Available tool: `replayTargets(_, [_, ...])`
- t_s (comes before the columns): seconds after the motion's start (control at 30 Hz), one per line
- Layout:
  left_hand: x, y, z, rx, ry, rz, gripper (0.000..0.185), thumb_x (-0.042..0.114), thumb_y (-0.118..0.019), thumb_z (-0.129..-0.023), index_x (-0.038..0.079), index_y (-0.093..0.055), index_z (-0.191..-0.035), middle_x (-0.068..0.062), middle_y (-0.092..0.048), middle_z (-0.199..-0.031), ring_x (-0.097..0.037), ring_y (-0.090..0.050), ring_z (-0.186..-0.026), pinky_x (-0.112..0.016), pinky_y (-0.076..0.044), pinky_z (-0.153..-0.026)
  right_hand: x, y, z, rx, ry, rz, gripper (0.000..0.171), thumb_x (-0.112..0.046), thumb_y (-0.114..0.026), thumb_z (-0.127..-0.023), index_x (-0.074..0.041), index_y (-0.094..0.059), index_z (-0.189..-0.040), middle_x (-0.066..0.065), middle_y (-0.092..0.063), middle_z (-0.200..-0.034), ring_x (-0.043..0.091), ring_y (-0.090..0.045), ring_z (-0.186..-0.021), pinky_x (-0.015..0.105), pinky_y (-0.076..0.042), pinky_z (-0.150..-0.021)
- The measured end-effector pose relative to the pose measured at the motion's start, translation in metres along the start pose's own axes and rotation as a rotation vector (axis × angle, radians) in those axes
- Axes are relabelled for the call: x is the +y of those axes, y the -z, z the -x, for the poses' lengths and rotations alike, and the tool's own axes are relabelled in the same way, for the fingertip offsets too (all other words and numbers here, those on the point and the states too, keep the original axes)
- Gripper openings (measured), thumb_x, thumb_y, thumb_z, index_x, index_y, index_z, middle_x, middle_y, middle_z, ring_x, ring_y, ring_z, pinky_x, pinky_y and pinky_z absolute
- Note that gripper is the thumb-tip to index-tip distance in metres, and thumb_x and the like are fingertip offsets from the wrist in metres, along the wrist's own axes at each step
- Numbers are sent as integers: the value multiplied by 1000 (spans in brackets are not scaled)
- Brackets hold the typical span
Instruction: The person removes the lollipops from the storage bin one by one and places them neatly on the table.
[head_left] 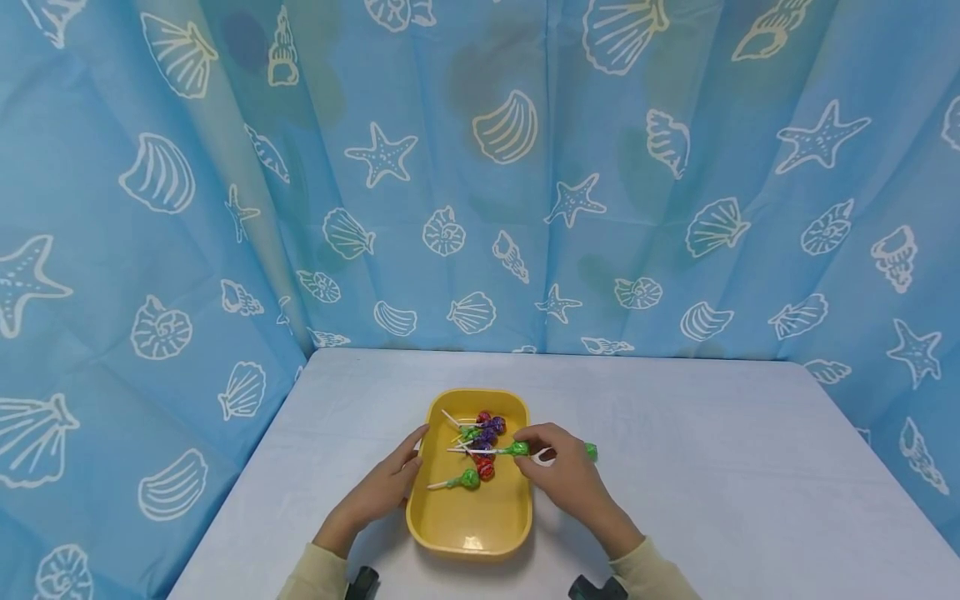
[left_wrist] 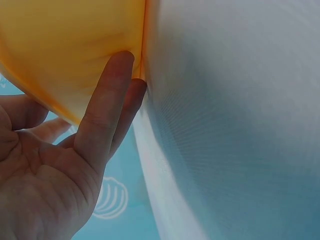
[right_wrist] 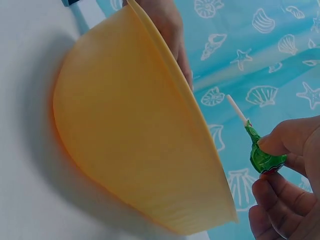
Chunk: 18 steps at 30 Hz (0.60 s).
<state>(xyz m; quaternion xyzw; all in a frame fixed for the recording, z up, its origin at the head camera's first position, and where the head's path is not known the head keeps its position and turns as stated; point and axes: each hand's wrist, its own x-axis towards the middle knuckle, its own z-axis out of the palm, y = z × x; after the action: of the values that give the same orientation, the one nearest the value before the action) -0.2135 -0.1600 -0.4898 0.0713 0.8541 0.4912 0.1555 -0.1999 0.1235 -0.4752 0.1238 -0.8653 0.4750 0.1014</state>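
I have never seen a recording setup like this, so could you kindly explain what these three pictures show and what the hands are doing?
There is no machine here: a person works with bare hands and wears three cameras. The wide picture comes from the head camera, looking down at a white table in front of a blue seashell curtain. On the table stands a yellow tray holding several wrapped lollipops. The left wrist picture shows the left hand, fingers straight, resting against the tray's outer wall. The right wrist picture shows the right hand pinching a green lollipop beside the tray's rim. Another green lollipop lies on the table just behind that hand.
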Motion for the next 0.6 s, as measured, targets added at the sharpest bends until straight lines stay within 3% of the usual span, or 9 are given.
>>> replayTargets(0.3, [1,1,-1,-3,20,-1,53,22,-39,-111,19,-26,-162,-30,-43,-150,-37,-62,-113,-44,-59,-73,6,14,5,94,21,8,25,-5,-80,-84,-13,-74,-108,-6,-69,-101,16,-64,-92,37,-57,-81])
replayTargets(0.6, [1,1,-2,-11,24,-7,53,22,-37,-111,19,-25,-163,-30,-43,-149,-36,-63,-112,-43,-59,-73,27,34,12,178,29,24,26,-4,-80,-83,-10,-73,-107,-5,-68,-99,15,-63,-89,41,-58,-79])
